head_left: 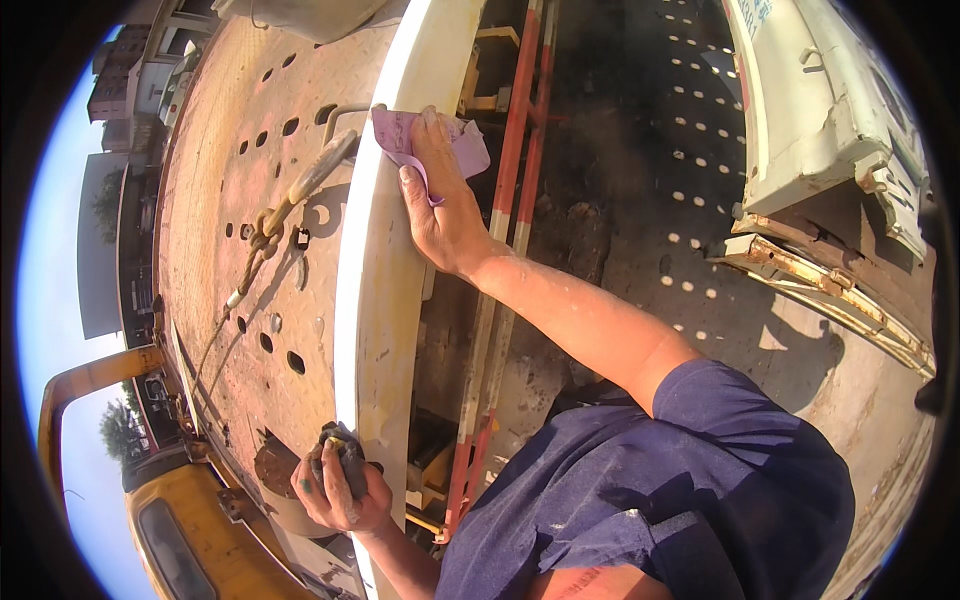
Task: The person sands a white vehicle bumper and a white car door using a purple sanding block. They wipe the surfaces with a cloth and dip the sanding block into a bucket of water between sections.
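A long white side beam runs along the edge of a flat truck bed. Against the beam's upper part, my right hand presses a folded purple sheet of sandpaper, its fingers lying over it. Lower down, my left hand is closed round a dark grey, crumpled lump, perhaps a rag, beside the beam's near end. Dusty, scuffed patches mark the beam's side face.
A knotted rope lies on the holed bed, left of the beam. Red and white bars run below its right side. An orange-yellow truck cab stands lower left; a rusty cream vehicle body stands at right.
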Demonstrator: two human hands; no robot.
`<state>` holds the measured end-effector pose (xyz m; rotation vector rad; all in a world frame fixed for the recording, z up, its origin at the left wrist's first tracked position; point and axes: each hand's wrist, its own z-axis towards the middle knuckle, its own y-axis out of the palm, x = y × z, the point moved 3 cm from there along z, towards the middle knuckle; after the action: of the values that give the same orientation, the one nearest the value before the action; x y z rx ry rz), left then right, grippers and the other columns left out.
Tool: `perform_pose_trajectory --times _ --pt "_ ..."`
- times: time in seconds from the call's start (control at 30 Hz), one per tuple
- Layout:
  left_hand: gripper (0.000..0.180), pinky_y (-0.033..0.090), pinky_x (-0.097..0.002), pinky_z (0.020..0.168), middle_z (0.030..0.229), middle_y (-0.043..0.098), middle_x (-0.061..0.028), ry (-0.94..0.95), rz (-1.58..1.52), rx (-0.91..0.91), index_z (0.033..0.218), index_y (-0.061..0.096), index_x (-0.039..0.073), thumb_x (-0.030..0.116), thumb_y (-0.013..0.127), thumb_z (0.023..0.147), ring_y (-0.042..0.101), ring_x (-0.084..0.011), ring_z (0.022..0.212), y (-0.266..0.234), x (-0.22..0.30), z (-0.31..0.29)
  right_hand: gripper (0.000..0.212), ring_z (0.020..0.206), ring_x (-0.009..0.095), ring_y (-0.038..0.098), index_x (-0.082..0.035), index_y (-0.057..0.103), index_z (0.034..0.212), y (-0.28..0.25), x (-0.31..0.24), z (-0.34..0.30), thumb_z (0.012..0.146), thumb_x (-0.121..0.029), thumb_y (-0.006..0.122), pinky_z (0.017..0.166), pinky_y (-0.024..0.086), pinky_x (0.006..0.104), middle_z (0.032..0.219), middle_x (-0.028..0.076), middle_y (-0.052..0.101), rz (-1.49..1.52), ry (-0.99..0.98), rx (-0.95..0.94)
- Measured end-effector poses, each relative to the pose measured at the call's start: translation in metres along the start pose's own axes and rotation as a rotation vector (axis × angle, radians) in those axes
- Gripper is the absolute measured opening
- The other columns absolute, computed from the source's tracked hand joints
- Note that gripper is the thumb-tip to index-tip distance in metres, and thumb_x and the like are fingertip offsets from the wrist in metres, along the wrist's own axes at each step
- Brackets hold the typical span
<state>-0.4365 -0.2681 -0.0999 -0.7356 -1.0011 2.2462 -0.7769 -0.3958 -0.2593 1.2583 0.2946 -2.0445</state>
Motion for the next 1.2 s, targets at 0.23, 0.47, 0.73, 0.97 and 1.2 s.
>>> perform_pose_trajectory --times 0.23,0.47,0.73,0.97,1.2 --pt "0.039 0.06 -0.0554 0.085 0.115 0.074 -0.0238 0.017 0.008 0.033 0.128 0.081 -0.001 0.023 0.073 0.097 0.073 -0.0435 0.1 0.003 -0.001 0.001 0.069 0.173 0.058 0.017 0.011 0.031 0.175 0.008 -0.013 -0.018 0.125 -0.033 0.048 0.141 0.017 0.0626 0.183 0.042 0.024 -0.03 -0.073 0.02" --pt "0.04 0.064 -0.0521 0.095 0.118 0.076 -0.0253 0.002 -0.02 0.002 0.125 0.081 -0.007 0.011 0.072 0.091 0.076 -0.0444 0.108 0.001 0.002 0.005 0.064 0.171 0.055 0.026 0.01 0.036 0.174 -0.013 0.032 0.033 0.121 -0.021 0.053 0.142 0.025 0.0547 0.181 0.039 0.032 -0.081 0.008 0.075" --pt "0.04 0.06 -0.0562 0.086 0.116 0.074 -0.0249 0.03 -0.012 0.025 0.129 0.08 -0.003 0.017 0.072 0.094 0.073 -0.0432 0.1 0.001 -0.001 0.002 0.068 0.174 0.052 0.023 0.009 0.031 0.176 -0.011 0.037 0.024 0.121 -0.024 0.054 0.142 0.022 0.054 0.186 0.036 0.024 -0.074 -0.058 0.008" --pt "0.039 0.065 -0.0536 0.091 0.118 0.075 -0.0258 0.004 -0.01 0.016 0.126 0.081 -0.007 0.016 0.072 0.096 0.077 -0.0444 0.106 0.001 -0.002 -0.001 0.068 0.173 0.054 0.022 0.012 0.029 0.176 0.008 -0.016 -0.02 0.12 -0.018 0.053 0.142 0.021 0.0521 0.184 0.039 0.026 -0.101 -0.13 -0.029" --pt "0.041 0.061 -0.0569 0.086 0.115 0.074 -0.0257 0.025 -0.033 0.024 0.13 0.079 -0.003 0.019 0.073 0.096 0.073 -0.0437 0.099 0.005 -0.002 0.009 0.067 0.173 0.056 0.021 0.012 0.03 0.175 -0.029 0.065 0.059 0.12 -0.019 0.052 0.142 0.02 0.0546 0.183 0.04 0.027 0.087 0.287 0.111"
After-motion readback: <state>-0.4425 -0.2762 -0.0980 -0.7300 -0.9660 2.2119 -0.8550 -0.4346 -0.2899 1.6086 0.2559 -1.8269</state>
